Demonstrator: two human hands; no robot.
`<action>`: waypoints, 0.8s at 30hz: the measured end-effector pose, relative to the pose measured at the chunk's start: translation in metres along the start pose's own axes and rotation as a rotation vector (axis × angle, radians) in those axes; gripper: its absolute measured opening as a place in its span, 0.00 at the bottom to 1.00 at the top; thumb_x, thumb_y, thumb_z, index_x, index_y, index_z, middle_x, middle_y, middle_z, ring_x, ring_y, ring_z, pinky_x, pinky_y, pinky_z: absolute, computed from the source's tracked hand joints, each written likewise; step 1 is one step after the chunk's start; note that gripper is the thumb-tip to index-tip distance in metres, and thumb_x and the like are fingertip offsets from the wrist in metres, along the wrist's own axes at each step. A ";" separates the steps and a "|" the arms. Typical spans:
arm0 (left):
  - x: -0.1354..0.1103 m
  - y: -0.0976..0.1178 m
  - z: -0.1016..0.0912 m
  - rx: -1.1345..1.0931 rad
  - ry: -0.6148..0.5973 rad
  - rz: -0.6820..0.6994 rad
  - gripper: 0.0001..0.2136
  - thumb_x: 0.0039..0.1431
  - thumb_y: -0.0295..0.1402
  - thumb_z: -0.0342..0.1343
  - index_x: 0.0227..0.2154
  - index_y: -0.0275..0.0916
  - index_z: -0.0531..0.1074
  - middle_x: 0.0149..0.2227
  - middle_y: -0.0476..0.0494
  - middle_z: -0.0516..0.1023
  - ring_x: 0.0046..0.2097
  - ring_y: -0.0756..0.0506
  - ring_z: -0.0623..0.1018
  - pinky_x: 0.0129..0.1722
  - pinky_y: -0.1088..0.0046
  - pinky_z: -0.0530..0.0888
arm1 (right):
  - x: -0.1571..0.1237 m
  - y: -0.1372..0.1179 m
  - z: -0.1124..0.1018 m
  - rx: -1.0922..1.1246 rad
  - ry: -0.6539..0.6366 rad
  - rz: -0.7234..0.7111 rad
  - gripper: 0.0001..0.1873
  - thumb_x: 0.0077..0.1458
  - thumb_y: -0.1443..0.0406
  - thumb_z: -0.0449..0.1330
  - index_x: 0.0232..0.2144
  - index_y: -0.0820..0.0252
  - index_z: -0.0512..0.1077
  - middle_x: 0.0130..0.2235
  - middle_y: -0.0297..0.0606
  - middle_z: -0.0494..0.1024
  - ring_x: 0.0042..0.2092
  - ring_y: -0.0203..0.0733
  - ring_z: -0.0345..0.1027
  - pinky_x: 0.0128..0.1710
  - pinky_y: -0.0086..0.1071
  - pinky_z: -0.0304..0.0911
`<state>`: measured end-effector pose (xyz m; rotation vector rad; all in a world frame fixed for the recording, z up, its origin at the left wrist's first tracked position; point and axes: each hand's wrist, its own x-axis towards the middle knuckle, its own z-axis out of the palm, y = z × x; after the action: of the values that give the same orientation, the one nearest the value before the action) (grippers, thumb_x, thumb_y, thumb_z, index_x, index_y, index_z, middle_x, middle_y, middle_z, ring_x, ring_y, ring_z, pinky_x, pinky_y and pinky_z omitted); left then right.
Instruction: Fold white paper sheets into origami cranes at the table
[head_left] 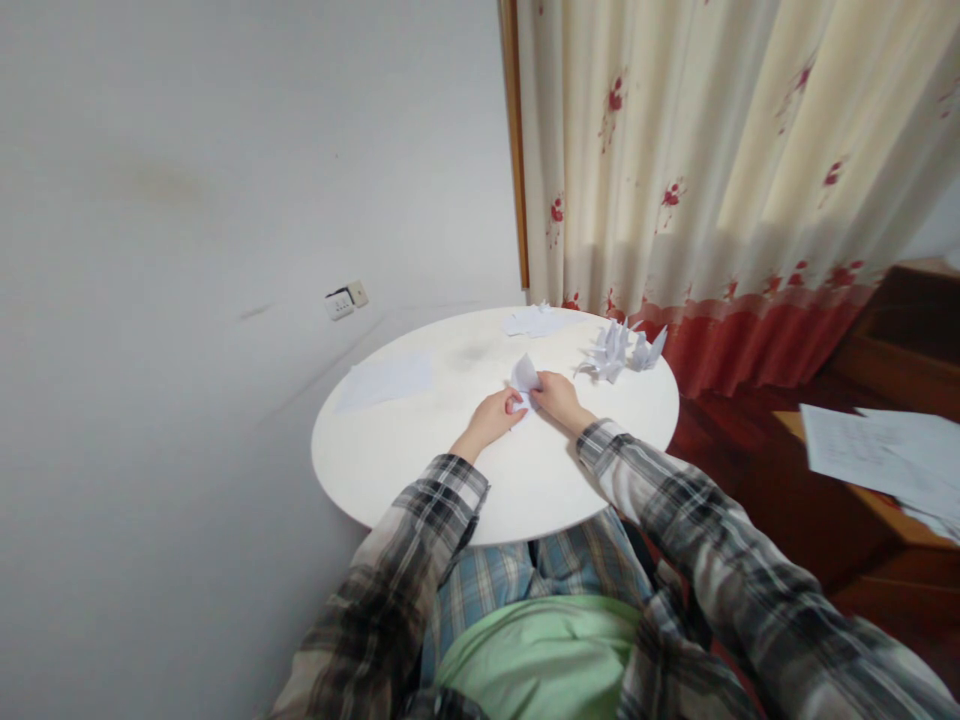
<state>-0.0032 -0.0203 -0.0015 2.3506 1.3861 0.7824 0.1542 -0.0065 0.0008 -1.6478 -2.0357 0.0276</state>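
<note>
From my remote seat I watch the left hand (pixel 495 418) curl with thumb and forefinger closed on the near left edge of a folded white paper (pixel 525 372), while the right hand (pixel 556 398) pinches its right side. The paper lies between the two hands, touching both, with one flap standing up just beyond the fingertips; I can't tell whether its lower edge meets the desk (pixel 420 440) beneath. Out to the right and farther off, well apart from the right hand, I have a cluster of pointed folded paper figures (pixel 609 350), with another folded figure (pixel 649 350) just beside it near the rim. Beyond the hands, by the far edge, lie some white papers (pixel 534 321); to the left, a flat sheet (pixel 386 380) lies near the wall side. Past the desk hangs a flowered curtain (pixel 667 150).
</note>
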 end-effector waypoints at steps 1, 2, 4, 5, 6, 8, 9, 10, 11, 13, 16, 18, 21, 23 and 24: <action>0.000 0.001 0.000 0.008 0.002 0.001 0.09 0.49 0.34 0.52 0.34 0.38 0.68 0.21 0.54 0.63 0.25 0.52 0.64 0.25 0.77 0.60 | 0.000 0.000 0.000 -0.001 -0.002 0.002 0.12 0.48 0.68 0.52 0.36 0.63 0.71 0.39 0.45 0.75 0.41 0.41 0.66 0.37 0.27 0.55; 0.000 0.001 0.000 0.015 0.006 0.004 0.09 0.49 0.34 0.52 0.34 0.38 0.69 0.21 0.53 0.63 0.25 0.52 0.64 0.25 0.77 0.60 | 0.000 -0.001 0.000 -0.001 -0.005 0.004 0.12 0.48 0.68 0.52 0.36 0.63 0.70 0.39 0.45 0.75 0.41 0.42 0.66 0.37 0.28 0.55; 0.001 0.001 0.001 0.026 0.013 0.023 0.08 0.49 0.33 0.52 0.33 0.38 0.70 0.21 0.53 0.64 0.24 0.52 0.64 0.25 0.77 0.60 | -0.001 -0.002 0.000 0.001 -0.009 0.010 0.12 0.48 0.69 0.52 0.37 0.63 0.69 0.39 0.44 0.74 0.41 0.42 0.67 0.36 0.28 0.55; 0.001 0.000 0.001 0.029 0.015 0.034 0.08 0.49 0.33 0.52 0.32 0.38 0.70 0.21 0.53 0.64 0.24 0.52 0.64 0.25 0.77 0.60 | -0.001 -0.002 0.000 0.001 -0.009 0.015 0.12 0.48 0.69 0.52 0.37 0.63 0.69 0.39 0.44 0.74 0.41 0.42 0.67 0.36 0.28 0.55; 0.001 -0.001 0.002 0.032 0.015 0.041 0.08 0.49 0.33 0.51 0.32 0.38 0.70 0.21 0.53 0.65 0.24 0.52 0.63 0.25 0.77 0.60 | -0.001 -0.002 0.000 0.002 -0.005 0.021 0.13 0.47 0.69 0.52 0.38 0.63 0.68 0.39 0.44 0.74 0.40 0.42 0.67 0.35 0.28 0.55; 0.002 -0.004 0.002 0.038 0.018 0.043 0.07 0.49 0.32 0.51 0.32 0.38 0.70 0.22 0.53 0.65 0.24 0.52 0.64 0.26 0.77 0.60 | -0.001 -0.002 0.000 0.006 0.014 0.038 0.14 0.47 0.70 0.52 0.40 0.64 0.65 0.38 0.45 0.74 0.39 0.42 0.67 0.34 0.28 0.55; 0.003 -0.005 0.003 0.042 0.024 0.041 0.07 0.49 0.32 0.51 0.32 0.38 0.70 0.22 0.53 0.65 0.25 0.52 0.64 0.26 0.77 0.60 | -0.001 -0.001 0.001 0.011 0.033 0.048 0.15 0.47 0.70 0.52 0.41 0.64 0.64 0.38 0.45 0.74 0.39 0.42 0.67 0.34 0.28 0.55; 0.003 -0.005 0.003 0.048 0.033 0.038 0.07 0.49 0.32 0.50 0.31 0.38 0.70 0.22 0.52 0.65 0.25 0.52 0.64 0.26 0.77 0.60 | 0.000 -0.001 0.001 0.020 0.055 0.057 0.16 0.47 0.70 0.51 0.41 0.65 0.62 0.38 0.45 0.73 0.38 0.42 0.66 0.33 0.28 0.55; 0.004 -0.006 0.003 0.057 0.042 0.035 0.07 0.49 0.32 0.50 0.31 0.39 0.71 0.22 0.52 0.65 0.25 0.52 0.64 0.26 0.77 0.60 | 0.000 0.000 0.002 0.035 0.079 0.065 0.16 0.47 0.71 0.51 0.42 0.65 0.61 0.38 0.45 0.73 0.38 0.42 0.66 0.33 0.28 0.54; 0.004 -0.007 0.003 0.079 0.057 0.025 0.07 0.49 0.32 0.50 0.31 0.39 0.71 0.22 0.52 0.66 0.25 0.51 0.65 0.26 0.76 0.60 | 0.001 0.002 0.004 0.074 0.126 0.082 0.17 0.47 0.71 0.50 0.42 0.65 0.60 0.37 0.44 0.73 0.36 0.42 0.66 0.32 0.28 0.54; 0.004 -0.007 0.003 0.106 0.067 0.003 0.08 0.49 0.32 0.51 0.31 0.39 0.71 0.23 0.51 0.67 0.26 0.51 0.66 0.25 0.76 0.59 | 0.002 0.005 0.006 0.125 0.166 0.096 0.16 0.47 0.71 0.49 0.41 0.66 0.59 0.35 0.42 0.72 0.34 0.41 0.65 0.31 0.28 0.53; 0.004 -0.008 0.002 0.116 0.079 -0.006 0.08 0.49 0.32 0.51 0.31 0.39 0.72 0.23 0.51 0.68 0.26 0.50 0.66 0.25 0.76 0.59 | 0.002 0.006 0.007 0.135 0.180 0.085 0.14 0.47 0.71 0.49 0.40 0.66 0.59 0.35 0.42 0.71 0.34 0.40 0.64 0.31 0.28 0.53; 0.004 -0.008 0.002 0.126 0.091 -0.017 0.08 0.49 0.32 0.51 0.31 0.39 0.72 0.24 0.50 0.68 0.26 0.50 0.67 0.25 0.76 0.59 | 0.003 0.007 0.008 0.109 0.176 0.037 0.10 0.47 0.72 0.49 0.35 0.64 0.63 0.34 0.41 0.70 0.34 0.39 0.62 0.32 0.28 0.53; 0.004 -0.008 0.002 0.127 0.090 -0.023 0.08 0.49 0.32 0.51 0.31 0.39 0.72 0.24 0.50 0.69 0.27 0.50 0.67 0.25 0.76 0.59 | 0.004 0.007 0.008 0.088 0.161 -0.002 0.09 0.47 0.73 0.48 0.31 0.63 0.65 0.33 0.40 0.70 0.35 0.38 0.62 0.33 0.27 0.53; 0.004 -0.008 0.002 0.125 0.089 -0.027 0.08 0.49 0.32 0.51 0.32 0.39 0.72 0.24 0.50 0.69 0.27 0.50 0.67 0.26 0.76 0.59 | 0.004 0.008 0.008 0.086 0.151 -0.023 0.09 0.47 0.74 0.48 0.30 0.63 0.66 0.33 0.40 0.69 0.35 0.38 0.62 0.34 0.27 0.53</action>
<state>-0.0063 -0.0131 -0.0060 2.4118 1.5419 0.8245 0.1575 0.0016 -0.0070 -1.5263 -1.9129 -0.0163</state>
